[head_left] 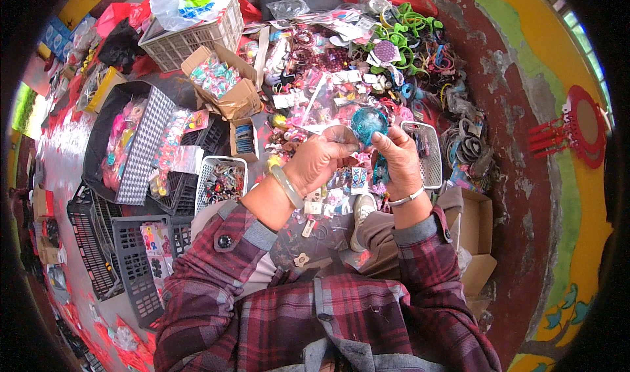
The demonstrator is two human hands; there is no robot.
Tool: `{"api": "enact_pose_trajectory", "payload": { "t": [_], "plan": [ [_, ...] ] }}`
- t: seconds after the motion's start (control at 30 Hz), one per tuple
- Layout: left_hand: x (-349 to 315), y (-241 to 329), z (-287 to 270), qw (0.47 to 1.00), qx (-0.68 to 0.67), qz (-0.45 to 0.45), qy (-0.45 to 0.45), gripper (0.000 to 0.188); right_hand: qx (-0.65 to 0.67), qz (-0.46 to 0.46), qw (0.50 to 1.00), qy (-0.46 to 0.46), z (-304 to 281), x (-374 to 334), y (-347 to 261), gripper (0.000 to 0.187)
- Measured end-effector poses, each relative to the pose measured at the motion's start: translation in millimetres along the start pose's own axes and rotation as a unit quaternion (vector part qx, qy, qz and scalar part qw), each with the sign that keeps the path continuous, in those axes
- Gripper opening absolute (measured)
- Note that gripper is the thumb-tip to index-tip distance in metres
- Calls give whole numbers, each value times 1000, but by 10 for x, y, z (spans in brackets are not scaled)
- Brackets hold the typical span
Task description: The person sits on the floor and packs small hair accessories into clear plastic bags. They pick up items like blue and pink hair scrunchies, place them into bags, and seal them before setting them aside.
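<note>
A glittery teal, roundish item (369, 124) sits at the fingertips of my right hand (400, 160), which is closed on it with the thumb on the near side. Its exact kind I cannot make out. Close on its left, my left hand (316, 162) is pinched, thumb toward the teal item, on a clear plastic piece (338, 134). More teal material (380, 168) hangs beside my right palm. Below both hands lies a dense pile of hair accessories, with a blue-and-white patterned card (359, 180) among them.
White plastic baskets (222, 159) (430, 128) flank the pile. An open cardboard box (230, 103), a houndstooth-sided bin (147, 145) and black crates (131, 254) stand at the left. Green headbands (410, 37) lie far right; an empty carton (476, 231) is near my right arm.
</note>
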State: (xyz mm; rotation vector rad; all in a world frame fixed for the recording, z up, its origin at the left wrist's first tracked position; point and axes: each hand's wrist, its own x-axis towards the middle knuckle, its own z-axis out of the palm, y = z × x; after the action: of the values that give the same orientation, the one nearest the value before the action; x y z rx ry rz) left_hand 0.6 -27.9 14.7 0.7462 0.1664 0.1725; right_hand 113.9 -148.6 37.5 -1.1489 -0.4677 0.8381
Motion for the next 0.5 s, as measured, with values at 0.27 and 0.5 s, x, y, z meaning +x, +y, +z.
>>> {"api": "enact_pose_trajectory", "payload": {
  "t": [0.27, 0.5],
  "plan": [
    [-13, 75, 18, 999, -12, -41, 24, 14, -47, -24, 998, 22, -32, -2, -22, 8],
    [-39, 347, 6, 953, 300, 30, 24, 17, -202, -168, 965, 12, -225, 53, 12, 9]
  ]
}}
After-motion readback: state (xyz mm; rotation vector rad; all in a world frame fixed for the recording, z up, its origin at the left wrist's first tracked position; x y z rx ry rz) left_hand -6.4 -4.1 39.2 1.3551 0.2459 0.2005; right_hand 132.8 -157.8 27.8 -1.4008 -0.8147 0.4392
